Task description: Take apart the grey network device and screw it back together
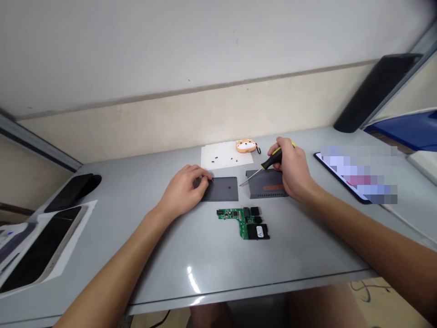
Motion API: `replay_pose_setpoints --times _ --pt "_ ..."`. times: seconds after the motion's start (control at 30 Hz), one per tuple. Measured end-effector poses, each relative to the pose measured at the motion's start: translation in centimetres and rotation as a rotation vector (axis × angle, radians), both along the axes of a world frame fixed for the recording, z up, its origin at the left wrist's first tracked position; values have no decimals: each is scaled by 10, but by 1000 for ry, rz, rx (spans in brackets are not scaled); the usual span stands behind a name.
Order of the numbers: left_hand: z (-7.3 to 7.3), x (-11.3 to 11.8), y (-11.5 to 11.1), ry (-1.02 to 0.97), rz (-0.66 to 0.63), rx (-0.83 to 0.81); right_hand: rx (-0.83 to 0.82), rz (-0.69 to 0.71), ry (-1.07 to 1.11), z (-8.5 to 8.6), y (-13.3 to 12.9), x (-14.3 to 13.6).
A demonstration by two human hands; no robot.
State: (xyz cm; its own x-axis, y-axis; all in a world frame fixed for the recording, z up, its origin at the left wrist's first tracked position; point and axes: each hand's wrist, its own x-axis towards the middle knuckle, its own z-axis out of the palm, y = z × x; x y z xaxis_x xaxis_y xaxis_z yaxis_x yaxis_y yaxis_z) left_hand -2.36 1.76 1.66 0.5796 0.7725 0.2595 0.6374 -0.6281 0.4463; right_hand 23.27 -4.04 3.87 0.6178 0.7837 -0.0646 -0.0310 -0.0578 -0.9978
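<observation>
My right hand (293,171) is closed round the black and yellow handle of a screwdriver (272,160). Its thin shaft slants down to the left, with the tip over the gap between two dark grey casing parts. One is a flat cover plate (220,190), with my left hand (186,189) at its left end, fingers curled and thumb and forefinger pinched. What they pinch is too small to make out. Partly behind my right hand lies the other part, a casing shell (261,184) with slots and an orange patch. Nearer me lies a green circuit board (243,221) with black connectors.
Several tiny screws (214,160) lie on white paper (206,152), beside an orange animal-face case (246,146). A phone (341,175) with a blurred screen is at right, a dark tablet-like device (44,248) at left. A black column (375,93) stands in the back right corner.
</observation>
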Motion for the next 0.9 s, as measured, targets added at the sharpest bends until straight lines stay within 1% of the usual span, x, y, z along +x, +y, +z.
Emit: replay_pose_setpoints --times 0.17,0.3,0.37,0.43,0.53,0.63,0.7,0.73,0.77,0.83,0.87,0.9 --pt "-3 -1 2 -13 24 41 11 57 -21 -4 24 -3" --pt "-6 -4 5 -26 62 80 103 72 43 -7 37 -6" --pt "-7 -5 6 -24 83 84 132 123 80 -6 37 -6" --pt "-8 -6 7 -25 100 71 125 146 98 -4 35 -6" --pt "-10 -5 6 -61 122 66 93 116 96 -1 30 -5" --pt "-6 0 -2 -112 87 144 83 100 88 1 24 -3" --pt "-1 6 -13 -132 27 212 92 93 93 0 22 -1" --pt "3 9 -21 -131 -23 232 98 91 99 0 21 0" --pt "6 13 -28 -120 -114 225 105 90 104 0 20 0" --pt "10 20 -43 -66 -380 170 114 87 114 -1 20 0" --pt "11 24 -49 -35 -472 130 116 83 113 -1 20 -1" --pt "10 27 -53 -14 -528 88 118 78 105 -2 20 -1"
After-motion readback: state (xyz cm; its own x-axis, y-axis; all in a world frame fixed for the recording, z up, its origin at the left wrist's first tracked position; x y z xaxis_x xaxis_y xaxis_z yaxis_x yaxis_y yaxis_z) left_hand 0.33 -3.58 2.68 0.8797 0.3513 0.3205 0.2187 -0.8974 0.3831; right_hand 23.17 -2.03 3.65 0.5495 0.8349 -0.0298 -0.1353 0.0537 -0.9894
